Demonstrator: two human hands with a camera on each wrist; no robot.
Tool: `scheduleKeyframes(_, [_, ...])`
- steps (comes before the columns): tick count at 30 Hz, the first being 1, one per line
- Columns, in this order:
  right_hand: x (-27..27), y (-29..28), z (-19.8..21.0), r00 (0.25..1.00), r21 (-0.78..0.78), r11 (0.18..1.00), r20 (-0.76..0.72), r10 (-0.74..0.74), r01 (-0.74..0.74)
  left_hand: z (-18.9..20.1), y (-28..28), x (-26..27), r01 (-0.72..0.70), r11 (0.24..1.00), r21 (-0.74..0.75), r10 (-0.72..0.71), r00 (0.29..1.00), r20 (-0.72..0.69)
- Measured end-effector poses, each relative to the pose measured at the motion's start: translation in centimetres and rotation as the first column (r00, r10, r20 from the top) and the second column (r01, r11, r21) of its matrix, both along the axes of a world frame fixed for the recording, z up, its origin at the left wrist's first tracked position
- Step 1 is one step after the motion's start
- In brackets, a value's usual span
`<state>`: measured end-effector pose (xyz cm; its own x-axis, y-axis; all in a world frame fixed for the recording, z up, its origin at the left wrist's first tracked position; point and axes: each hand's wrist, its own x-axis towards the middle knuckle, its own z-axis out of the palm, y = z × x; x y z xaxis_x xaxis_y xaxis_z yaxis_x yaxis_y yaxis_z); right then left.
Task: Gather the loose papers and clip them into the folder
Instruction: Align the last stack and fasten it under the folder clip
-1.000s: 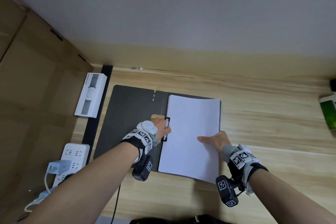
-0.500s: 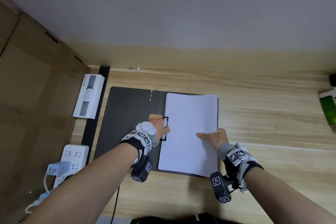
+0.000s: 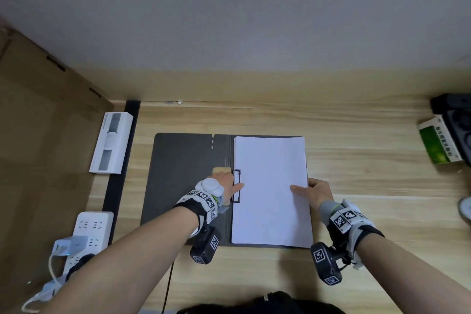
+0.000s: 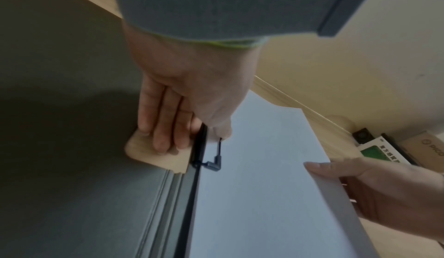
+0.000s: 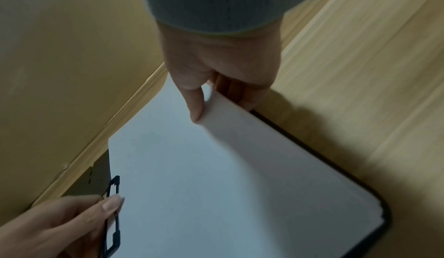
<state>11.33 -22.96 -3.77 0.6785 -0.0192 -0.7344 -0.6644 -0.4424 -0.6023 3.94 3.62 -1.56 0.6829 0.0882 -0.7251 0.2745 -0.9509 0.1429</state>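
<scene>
A dark grey folder (image 3: 183,173) lies open on the wooden desk. A stack of white papers (image 3: 270,186) sits on its right half. At the spine, a black wire clip (image 3: 237,173) overlaps the stack's left edge. My left hand (image 3: 233,182) pinches this clip (image 4: 215,165), thumb over the wire, fingertips resting on the folder's cut-out (image 4: 153,157). My right hand (image 3: 305,187) grips the stack's right edge, thumb on top and fingers underneath. In the right wrist view that edge of the papers (image 5: 216,176) is lifted slightly off the folder.
A long white box (image 3: 110,143) and a white power strip (image 3: 89,232) with a plugged-in charger lie to the left, beside cardboard (image 3: 38,135). A green box (image 3: 438,143) and a black device (image 3: 456,120) sit at the far right. The wall runs close behind the desk.
The paper stack has slid left and squared up against the spine, under the clip. Its curled far edge has flattened. Both hands keep their grips.
</scene>
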Motion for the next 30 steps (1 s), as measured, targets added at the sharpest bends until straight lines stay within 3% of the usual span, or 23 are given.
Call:
scheduleKeyframes(4, [0.5,-1.8,0.1,0.996,-0.085,0.994,0.062,-0.059,0.064,0.9,-0.5,-0.9,-0.044,0.995,-0.094,0.054,0.993,0.109])
scheduleKeyframes(7, [0.5,-2.3,0.9,0.987,-0.130,0.985,0.134,-0.093,0.110,2.3,0.8,-2.5,-0.077,0.995,-0.068,0.087,0.982,0.169])
scheduleKeyframes(11, [0.0,-1.5,2.0,0.961,-0.126,0.978,0.243,-0.133,0.167,1.8,4.2,-5.8,-0.236,0.972,-0.023,0.236,0.958,0.161])
scheduleKeyframes(16, [-2.1,2.3,2.5,0.973,-0.026,0.996,0.217,-0.075,0.082,1.2,8.5,-10.2,-0.404,0.915,0.007,0.394,0.896,0.205])
scheduleKeyframes(22, [-7.0,6.2,1.7,0.983,0.046,0.983,0.052,0.173,-0.176,-0.1,11.6,-14.4,-0.592,0.779,0.208,0.516,0.793,0.323])
scheduleKeyframes(25, [-9.7,6.8,-0.1,0.971,-0.038,0.975,0.089,0.221,-0.218,-0.7,12.6,-15.0,-0.696,0.700,0.160,0.629,0.707,0.324])
scheduleKeyframes(30, [-11.1,6.7,0.0,0.957,-0.134,0.965,0.155,0.246,-0.226,-0.7,12.2,-13.5,-0.761,0.648,0.039,0.742,0.642,0.194])
